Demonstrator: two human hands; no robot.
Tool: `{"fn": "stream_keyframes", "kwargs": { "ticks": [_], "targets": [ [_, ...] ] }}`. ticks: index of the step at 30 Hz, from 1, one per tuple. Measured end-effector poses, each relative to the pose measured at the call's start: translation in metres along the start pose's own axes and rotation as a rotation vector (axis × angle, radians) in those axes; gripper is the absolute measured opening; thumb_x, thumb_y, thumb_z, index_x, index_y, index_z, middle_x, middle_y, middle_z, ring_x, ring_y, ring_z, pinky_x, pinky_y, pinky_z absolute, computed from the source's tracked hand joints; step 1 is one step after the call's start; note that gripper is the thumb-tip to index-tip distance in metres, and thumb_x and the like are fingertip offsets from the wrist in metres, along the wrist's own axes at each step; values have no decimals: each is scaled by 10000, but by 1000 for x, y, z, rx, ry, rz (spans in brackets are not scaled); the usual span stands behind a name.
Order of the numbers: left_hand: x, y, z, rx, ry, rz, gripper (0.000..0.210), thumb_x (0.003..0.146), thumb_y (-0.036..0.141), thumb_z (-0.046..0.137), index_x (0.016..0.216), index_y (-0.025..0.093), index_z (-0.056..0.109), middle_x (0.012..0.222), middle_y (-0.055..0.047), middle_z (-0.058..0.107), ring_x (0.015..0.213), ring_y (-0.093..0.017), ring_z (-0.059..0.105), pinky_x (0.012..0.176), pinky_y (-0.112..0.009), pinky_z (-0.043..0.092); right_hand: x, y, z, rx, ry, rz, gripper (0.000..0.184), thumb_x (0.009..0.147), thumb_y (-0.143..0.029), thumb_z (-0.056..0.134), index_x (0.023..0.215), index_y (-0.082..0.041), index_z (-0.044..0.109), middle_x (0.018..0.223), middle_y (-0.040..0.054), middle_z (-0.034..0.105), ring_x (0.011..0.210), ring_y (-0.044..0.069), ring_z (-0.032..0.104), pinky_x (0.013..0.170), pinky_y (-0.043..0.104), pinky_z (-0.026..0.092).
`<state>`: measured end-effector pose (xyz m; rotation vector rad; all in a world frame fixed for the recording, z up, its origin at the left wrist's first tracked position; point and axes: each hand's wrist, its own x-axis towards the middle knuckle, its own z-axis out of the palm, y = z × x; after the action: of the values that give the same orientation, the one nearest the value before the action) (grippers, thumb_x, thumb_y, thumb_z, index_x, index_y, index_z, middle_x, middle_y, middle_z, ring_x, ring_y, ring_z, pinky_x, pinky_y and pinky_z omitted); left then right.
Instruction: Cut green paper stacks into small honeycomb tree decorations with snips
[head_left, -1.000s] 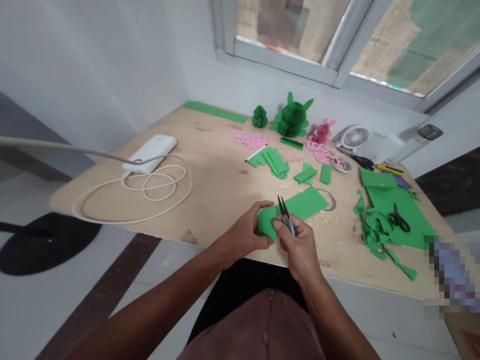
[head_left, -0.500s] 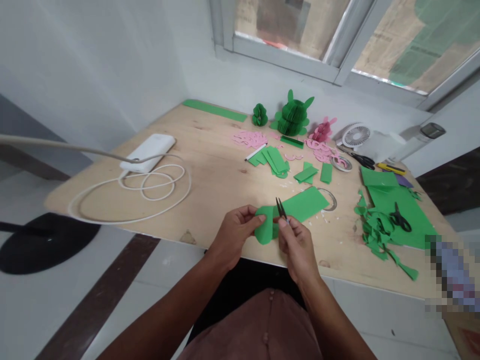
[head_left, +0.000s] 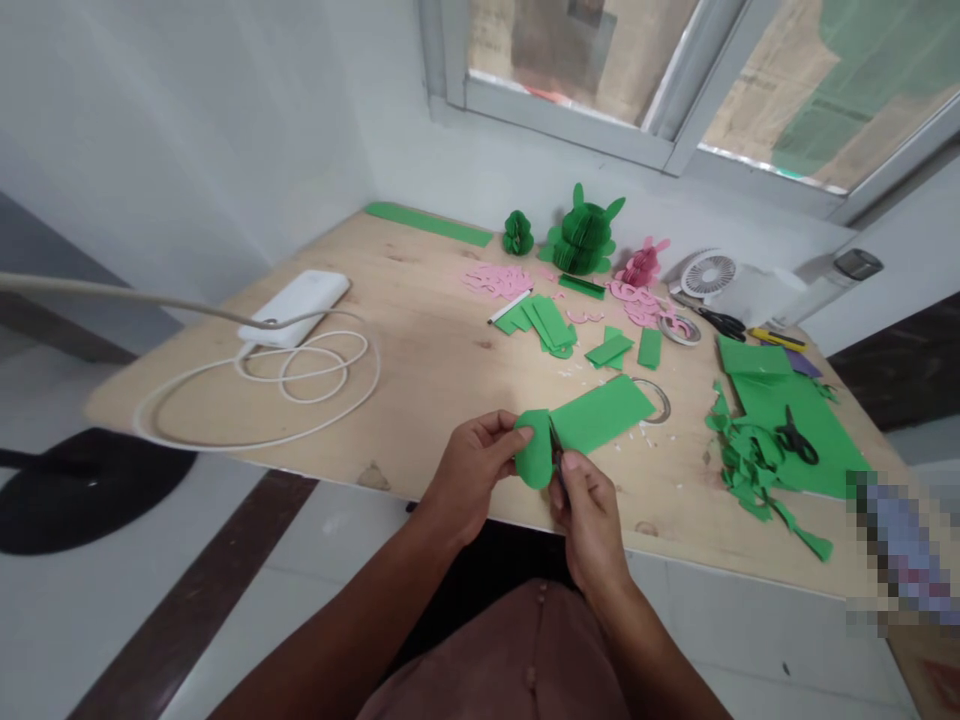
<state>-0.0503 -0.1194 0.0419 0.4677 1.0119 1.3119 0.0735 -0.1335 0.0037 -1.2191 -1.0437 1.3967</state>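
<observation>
Between thumb and fingers, my left hand [head_left: 487,460] pinches a green paper piece [head_left: 533,462] with a rounded lower end. My right hand [head_left: 591,500] is closed around a pair of small dark scissors [head_left: 556,450], whose blades lie along the paper's right edge. The handles are mostly covered by my fingers. Just behind the hands, a long green paper strip [head_left: 606,410] lies on the wooden table [head_left: 420,380], partly over a ring-shaped roll [head_left: 660,402].
Green paper scraps [head_left: 750,455] and black scissors [head_left: 796,436] lie on green sheets at right. Paper figures [head_left: 586,238], pink scraps [head_left: 495,280] and a small fan [head_left: 709,275] stand or lie along the back. A white power bank [head_left: 296,308] with a looped cable [head_left: 375,375] is at left.
The scissors have swung in against the green piece's right edge, and their blades have drawn together. The green piece has turned slightly in my left hand.
</observation>
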Motion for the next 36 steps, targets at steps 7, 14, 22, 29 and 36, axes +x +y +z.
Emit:
{"fn": "stream_keyframes", "kwargs": {
  "ticks": [7,14,22,29,36],
  "targets": [
    [2,-4,0,45,1,11,175,593,267,773,622,152,644,622,10,626,555,-91,528,559,-215,429,1,2,1,-8,16,-29,467,824,-590,538,589,-211,396,489,-81,294,446,83,219,410,227,169],
    [3,-3,0,86,-22,21,158,628,260,752,637,145,644,625,12,621,551,-83,521,554,-206,429,3,3,2,46,9,-20,445,823,-556,569,597,-209,408,479,-91,282,433,75,189,406,229,132],
    [5,-2,0,80,-32,11,163,619,264,752,633,145,642,618,14,617,549,-84,521,551,-207,434,3,3,3,60,31,-24,445,817,-544,580,583,-207,407,472,-94,274,426,72,191,403,229,137],
    [4,0,-1,86,-55,-4,178,625,264,746,635,138,621,610,24,607,553,-76,508,554,-198,432,3,5,2,51,30,-24,442,827,-542,567,589,-204,410,477,-96,268,432,71,181,402,230,127],
    [3,1,-5,119,-57,-6,182,627,264,739,644,138,608,601,28,596,546,-70,495,537,-189,409,2,8,1,32,14,-26,428,850,-517,553,594,-202,417,479,-93,272,434,73,190,401,229,136]
  ]
}}
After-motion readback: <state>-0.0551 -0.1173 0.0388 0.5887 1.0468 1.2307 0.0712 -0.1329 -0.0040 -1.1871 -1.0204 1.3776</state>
